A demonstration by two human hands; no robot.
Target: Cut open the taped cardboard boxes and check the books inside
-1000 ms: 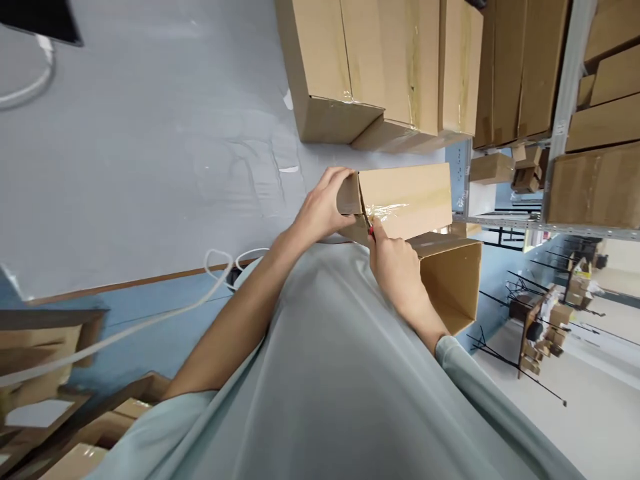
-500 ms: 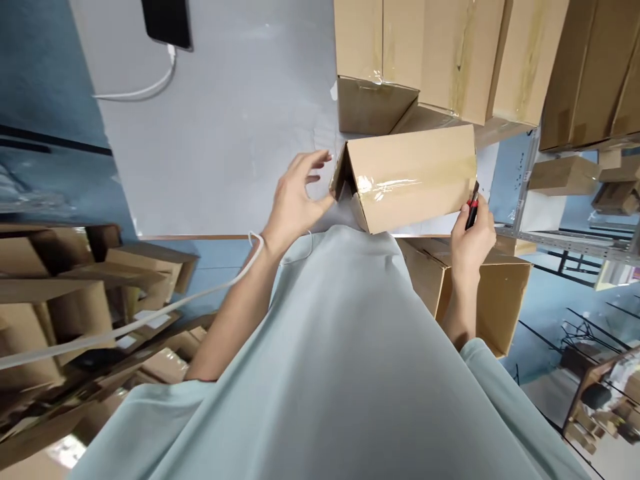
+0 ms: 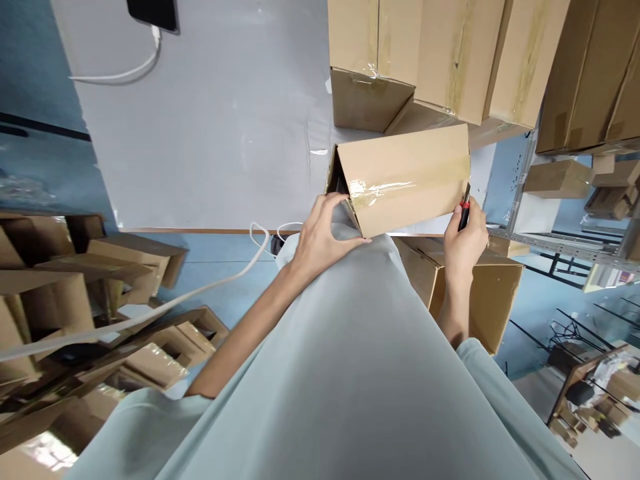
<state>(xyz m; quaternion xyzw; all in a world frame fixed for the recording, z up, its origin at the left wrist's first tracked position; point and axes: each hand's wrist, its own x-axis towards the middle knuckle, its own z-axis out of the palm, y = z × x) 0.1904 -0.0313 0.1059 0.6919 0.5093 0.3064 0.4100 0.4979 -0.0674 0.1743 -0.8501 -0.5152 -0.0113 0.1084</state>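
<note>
A taped cardboard box point(image 3: 415, 180) lies at the table's front edge, close to my body. Its left end stands open, showing a dark inside. My left hand point(image 3: 323, 233) grips the lower corner of that open end, fingers at the opening and thumb on the near edge. At the box's right end, my right hand point(image 3: 465, 233) is closed round a black and red utility knife point(image 3: 465, 212). The knife's blade end points up along the box's right side; I cannot tell whether it touches the cardboard.
Several taped boxes point(image 3: 450, 60) stand behind on the grey table point(image 3: 210, 147). A phone point(image 3: 155, 12) with a white cable lies at the far left. An open carton point(image 3: 493, 300) is below the table at right. Cardboard boxes point(image 3: 55, 300) pile up at left; a metal shelf point(image 3: 565, 237) stands right.
My left hand has moved right and toward me, from beside the box's open end onto its lower corner. My right hand keeps hold of the utility knife at the right end.
</note>
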